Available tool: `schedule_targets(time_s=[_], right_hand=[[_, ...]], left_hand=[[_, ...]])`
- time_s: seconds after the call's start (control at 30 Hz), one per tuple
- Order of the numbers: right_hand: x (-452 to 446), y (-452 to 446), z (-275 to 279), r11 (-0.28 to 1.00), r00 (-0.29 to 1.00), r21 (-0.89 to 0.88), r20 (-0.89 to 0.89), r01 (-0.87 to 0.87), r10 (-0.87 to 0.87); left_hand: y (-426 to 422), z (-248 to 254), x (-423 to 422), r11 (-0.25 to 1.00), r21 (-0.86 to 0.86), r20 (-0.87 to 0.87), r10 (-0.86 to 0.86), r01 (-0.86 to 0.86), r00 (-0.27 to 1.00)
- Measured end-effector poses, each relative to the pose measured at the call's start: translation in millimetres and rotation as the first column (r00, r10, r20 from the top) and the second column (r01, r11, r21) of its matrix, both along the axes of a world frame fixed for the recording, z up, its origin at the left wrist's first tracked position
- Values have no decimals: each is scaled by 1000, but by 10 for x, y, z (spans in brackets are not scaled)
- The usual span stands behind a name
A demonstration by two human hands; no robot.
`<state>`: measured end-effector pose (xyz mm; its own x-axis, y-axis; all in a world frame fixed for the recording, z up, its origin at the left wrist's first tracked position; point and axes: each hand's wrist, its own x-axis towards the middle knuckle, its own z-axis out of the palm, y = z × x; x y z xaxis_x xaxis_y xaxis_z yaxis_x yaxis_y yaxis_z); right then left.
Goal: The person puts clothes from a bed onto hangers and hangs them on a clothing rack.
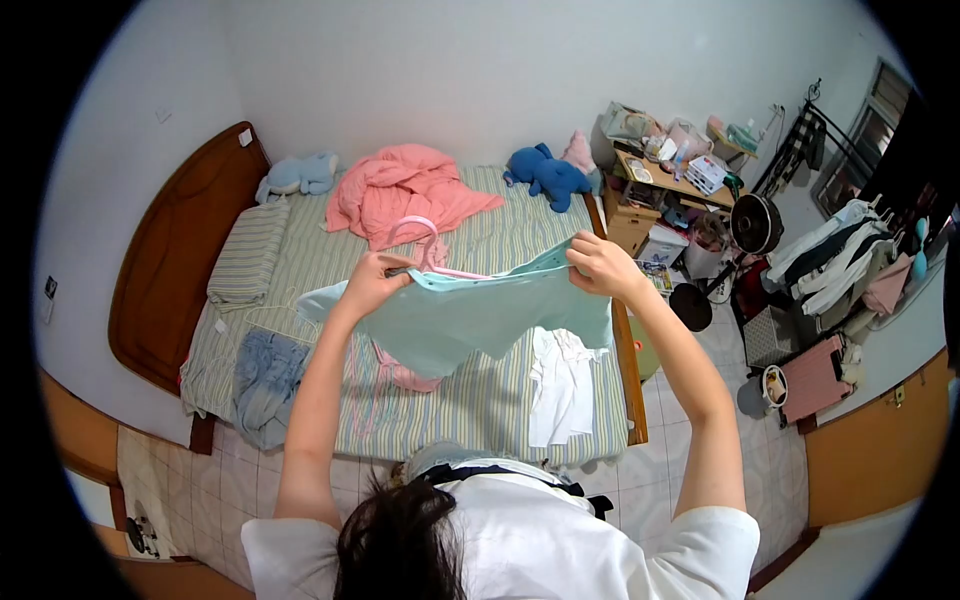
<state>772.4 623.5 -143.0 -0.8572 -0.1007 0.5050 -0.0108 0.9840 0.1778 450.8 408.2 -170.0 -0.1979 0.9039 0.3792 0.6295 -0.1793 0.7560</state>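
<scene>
hands raised apart, stretching mint garment above striped bed

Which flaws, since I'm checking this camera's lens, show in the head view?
Head view: fisheye distortion bends the room towards its edges; corners fall black; left hand and right hand look fairly sharp; dark fabric at far right loses detail.

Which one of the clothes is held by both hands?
The mint garment, stretched between the left hand and right hand; the denim garment and white garment lie on the bed.
</scene>
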Motion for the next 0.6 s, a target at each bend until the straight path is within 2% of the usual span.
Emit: schedule_targets(time_s=[0.17, 0.27, 0.4, 0.5, 0.6], right_hand=[[-258, -298, 208, 989, 984, -50, -119, -142, 135], [-415, -477, 253, 968, 967, -145, -179, -206, 179], [-541, -650, 187, 962, 989, -261, -140, -75, 39], [-560, -711, 137, 900, 991, -435, -120, -6, -51], [-529, -760, 98, 809, 988, -584, -79, 62, -133]], left_hand=[[84, 51, 154, 994, 74, 40, -89, 86, 995], [97, 143, 330, 993, 93, 206, -92, 74, 974], [141, 207, 516, 986, 150, 186, -99, 71, 978], [150, 247, 587, 980, 183, 80, -97, 81, 992], [82, 355, 663, 991, 136, -51, 13, -6, 999]])
